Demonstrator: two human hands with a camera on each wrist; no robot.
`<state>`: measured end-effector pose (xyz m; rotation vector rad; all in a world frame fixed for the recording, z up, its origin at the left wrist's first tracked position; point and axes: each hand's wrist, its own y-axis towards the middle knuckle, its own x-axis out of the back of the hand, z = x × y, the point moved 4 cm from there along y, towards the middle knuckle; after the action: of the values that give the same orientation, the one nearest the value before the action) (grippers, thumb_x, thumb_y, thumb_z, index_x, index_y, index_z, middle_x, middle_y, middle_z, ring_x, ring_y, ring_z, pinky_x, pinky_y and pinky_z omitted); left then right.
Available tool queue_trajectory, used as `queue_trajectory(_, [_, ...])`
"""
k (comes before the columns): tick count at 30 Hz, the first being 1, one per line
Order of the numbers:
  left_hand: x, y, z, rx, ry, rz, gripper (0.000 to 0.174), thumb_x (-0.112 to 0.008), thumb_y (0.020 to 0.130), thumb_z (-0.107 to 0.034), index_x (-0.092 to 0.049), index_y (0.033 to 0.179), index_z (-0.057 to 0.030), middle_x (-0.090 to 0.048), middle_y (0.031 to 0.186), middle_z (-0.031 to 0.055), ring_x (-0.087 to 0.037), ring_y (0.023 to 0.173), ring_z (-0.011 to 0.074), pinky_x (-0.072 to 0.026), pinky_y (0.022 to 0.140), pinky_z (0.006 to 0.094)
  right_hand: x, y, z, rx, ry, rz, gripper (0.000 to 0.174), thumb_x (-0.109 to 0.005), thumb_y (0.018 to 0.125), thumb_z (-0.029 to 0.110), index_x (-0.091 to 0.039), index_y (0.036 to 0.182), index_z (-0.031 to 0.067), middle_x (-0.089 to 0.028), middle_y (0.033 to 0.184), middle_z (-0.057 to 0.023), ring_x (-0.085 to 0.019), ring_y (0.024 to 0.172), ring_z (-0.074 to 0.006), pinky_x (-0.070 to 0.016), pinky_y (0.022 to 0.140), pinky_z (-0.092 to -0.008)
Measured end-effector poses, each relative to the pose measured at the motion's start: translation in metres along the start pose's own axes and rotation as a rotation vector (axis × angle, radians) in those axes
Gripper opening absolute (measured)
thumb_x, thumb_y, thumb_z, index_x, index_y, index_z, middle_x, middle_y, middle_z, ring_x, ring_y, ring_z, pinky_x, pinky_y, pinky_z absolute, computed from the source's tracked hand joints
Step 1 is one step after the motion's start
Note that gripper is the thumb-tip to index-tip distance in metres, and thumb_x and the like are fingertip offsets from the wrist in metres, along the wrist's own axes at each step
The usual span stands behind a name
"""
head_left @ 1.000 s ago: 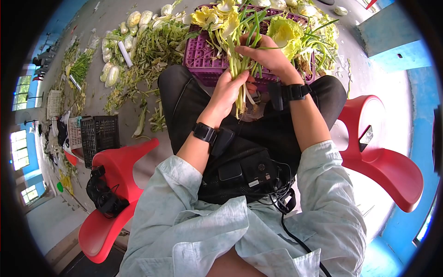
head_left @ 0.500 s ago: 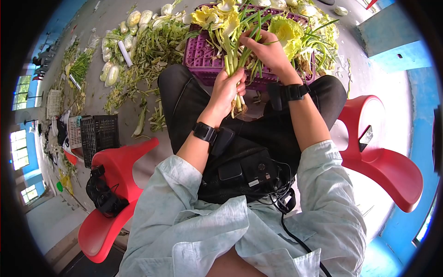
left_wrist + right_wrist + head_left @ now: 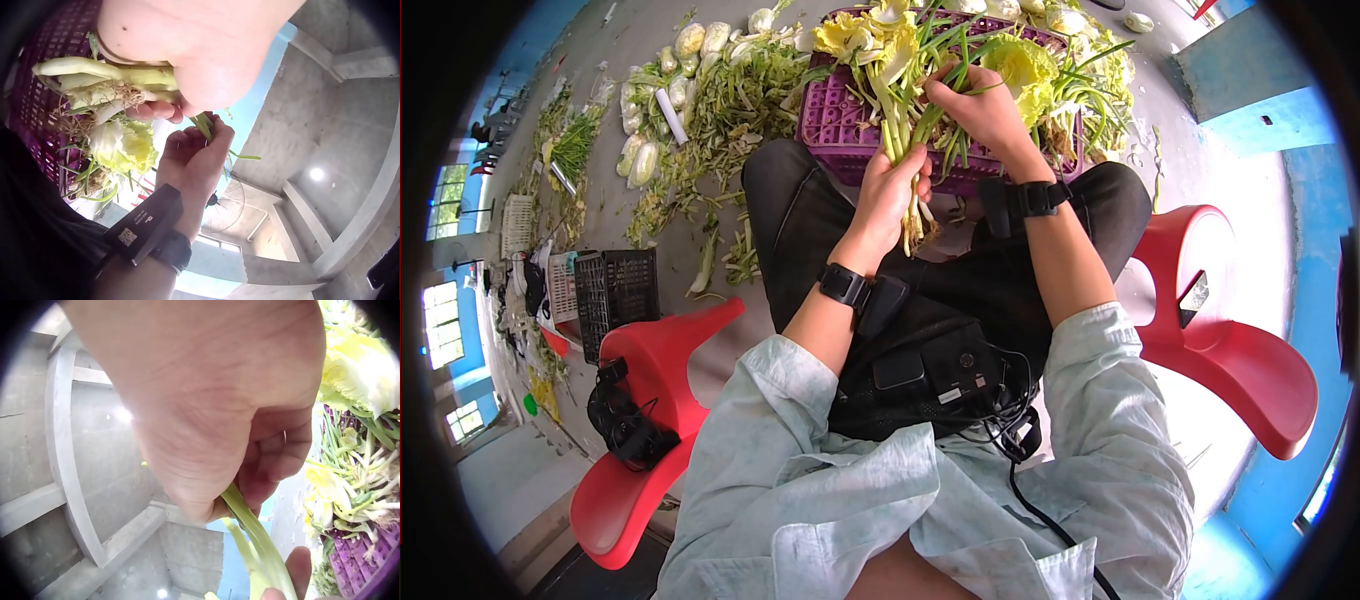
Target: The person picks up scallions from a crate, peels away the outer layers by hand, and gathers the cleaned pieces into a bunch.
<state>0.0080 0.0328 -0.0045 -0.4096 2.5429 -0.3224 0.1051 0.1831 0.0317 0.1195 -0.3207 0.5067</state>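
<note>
My left hand (image 3: 888,196) grips a small bunch of scallions (image 3: 897,128) low on the pale stalks, with the stringy roots (image 3: 918,232) hanging below the fist. Higher up, my right hand (image 3: 983,112) pinches a green scallion leaf between thumb and curled fingers. In the right wrist view that green stalk (image 3: 253,528) runs from the pinch down to the left fingertips (image 3: 299,565). Pale stalks and tangled roots (image 3: 133,95) stick out beside the left palm in the left wrist view. Both hands are over the near edge of a purple crate (image 3: 825,125).
Yellow-green cabbage leaves (image 3: 1020,72) and more scallions (image 3: 1095,100) lie on the upturned-looking crate. Left of it, a heap of trimmed leaves (image 3: 745,95) and whole cabbages (image 3: 690,42) cover the floor. Red seats (image 3: 655,360) flank me, and a black crate (image 3: 617,290) stands left.
The right hand has stayed near the upper stalks, shifting slightly and drawing a green leaf sideways. The left hand has closed further round the stalks, and the bunch hangs a little differently.
</note>
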Motion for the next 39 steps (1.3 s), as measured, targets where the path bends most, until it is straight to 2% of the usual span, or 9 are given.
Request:
queue_trajectory(6, [-0.004, -0.002, -0.004, 0.027, 0.012, 0.027, 0.014, -0.064, 0.102, -0.019, -0.058, 0.108, -0.0087, -0.042, 0.073, -0.0062, -0.041, 0.060, 0.0051, -0.0372, 0.056, 0.0238, 0.000, 0.002, 0.003, 0.112, 0.302, -0.026, 0.028, -0.069, 0.095, 0.031, -0.071, 0.104, 0.0050, -0.072, 0.088, -0.0027, -0.063, 0.077, -0.0092, -0.0499, 0.073, -0.0268])
queue_trajectory(10, [0.008, 0.000, -0.003, -0.016, -0.061, -0.104, 0.014, -0.066, 0.100, -0.017, -0.057, 0.107, -0.0086, -0.040, 0.070, -0.0074, -0.037, 0.056, 0.0041, -0.0342, 0.052, 0.0230, 0.012, 0.004, 0.004, 0.054, 0.776, -0.084, 0.027, -0.058, 0.104, 0.031, -0.061, 0.117, 0.0081, -0.070, 0.105, -0.0030, -0.063, 0.085, -0.0120, -0.0503, 0.084, -0.0274])
queue_trajectory(17, [0.019, 0.006, 0.003, 0.020, -0.259, -0.240, 0.016, -0.067, 0.100, -0.022, -0.054, 0.101, -0.0130, -0.045, 0.070, -0.0055, -0.043, 0.058, 0.0072, -0.0394, 0.055, 0.0248, -0.012, 0.033, -0.079, -0.065, 0.242, -0.066, 0.033, -0.061, 0.098, 0.033, -0.072, 0.107, 0.0036, -0.075, 0.100, -0.0076, -0.069, 0.087, -0.0191, -0.0530, 0.081, -0.0320])
queue_trajectory(20, [0.021, 0.005, 0.003, 0.008, -0.249, -0.251, 0.016, -0.067, 0.100, -0.024, -0.054, 0.101, -0.0130, -0.049, 0.073, -0.0048, -0.048, 0.062, 0.0085, -0.0446, 0.059, 0.0260, -0.042, 0.022, -0.104, 0.041, -0.253, 0.049, 0.034, -0.064, 0.091, 0.035, -0.075, 0.108, 0.0073, -0.075, 0.099, -0.0180, -0.071, 0.098, -0.0370, -0.0548, 0.089, -0.0423])
queue_trajectory(23, [0.024, 0.003, 0.003, -0.012, -0.230, -0.274, 0.017, -0.067, 0.100, -0.024, -0.054, 0.100, -0.0129, -0.050, 0.073, -0.0046, -0.049, 0.063, 0.0088, -0.0453, 0.060, 0.0263, -0.066, 0.014, -0.137, 0.228, -0.629, 0.168, 0.042, -0.062, 0.090, 0.031, -0.069, 0.128, 0.0141, -0.062, 0.137, -0.0155, -0.061, 0.122, -0.0363, -0.0453, 0.106, -0.0481])
queue_trajectory(26, [0.026, 0.003, 0.003, -0.014, -0.232, -0.263, 0.016, -0.066, 0.101, -0.024, -0.054, 0.100, -0.0129, -0.051, 0.073, -0.0045, -0.050, 0.064, 0.0090, -0.0460, 0.060, 0.0267, -0.063, 0.011, -0.147, 0.037, -0.758, 0.135, 0.052, -0.061, 0.090, 0.032, -0.060, 0.139, 0.0172, -0.046, 0.154, -0.0136, -0.047, 0.135, -0.0416, -0.0385, 0.111, -0.0527])
queue_trajectory(29, [0.025, 0.004, 0.003, -0.007, -0.216, -0.265, 0.016, -0.066, 0.101, -0.024, -0.054, 0.099, -0.0128, -0.051, 0.074, -0.0044, -0.051, 0.064, 0.0091, -0.0461, 0.060, 0.0270, -0.059, 0.012, -0.145, 0.021, -0.835, 0.238, 0.054, -0.059, 0.091, 0.033, -0.056, 0.144, 0.0193, -0.044, 0.157, -0.0121, -0.042, 0.137, -0.0468, -0.0380, 0.112, -0.0545])
queue_trajectory(35, [0.023, 0.003, 0.004, 0.008, -0.214, -0.263, 0.017, -0.066, 0.101, -0.024, -0.054, 0.099, -0.0121, -0.051, 0.074, -0.0041, -0.051, 0.065, 0.0094, -0.0461, 0.061, 0.0272, -0.062, 0.005, -0.144, 0.229, -0.802, 0.171, 0.048, -0.056, 0.093, 0.033, -0.062, 0.139, 0.0201, -0.046, 0.156, -0.0087, -0.041, 0.139, -0.0433, -0.0357, 0.113, -0.0547])
queue_trajectory(39, [0.025, 0.005, 0.006, 0.005, -0.201, -0.264, 0.016, -0.066, 0.101, -0.023, -0.054, 0.099, -0.0117, -0.051, 0.074, -0.0036, -0.051, 0.065, 0.0098, -0.0459, 0.061, 0.0276, -0.067, 0.003, -0.140, 0.163, -0.850, 0.302, 0.042, -0.056, 0.093, 0.031, -0.066, 0.131, 0.0171, -0.047, 0.154, -0.0077, -0.042, 0.138, -0.0405, -0.0356, 0.113, -0.0521])
